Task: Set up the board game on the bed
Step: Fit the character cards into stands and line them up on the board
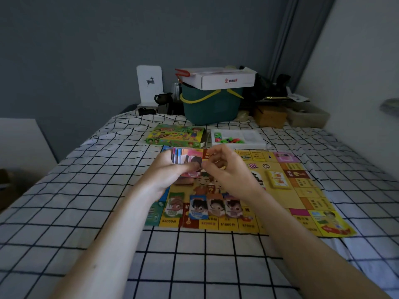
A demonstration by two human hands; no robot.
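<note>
Item: card stack, left hand grip wrapped round it; my right hand pinches top card; I'd peel singly, lay at 6 o'clock on board

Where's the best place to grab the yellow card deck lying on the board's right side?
Pinch the yellow card deck across its two long edges from above. It lies flat on the game board with open board around it, so both edges look reachable; right hand is nearer.
</note>
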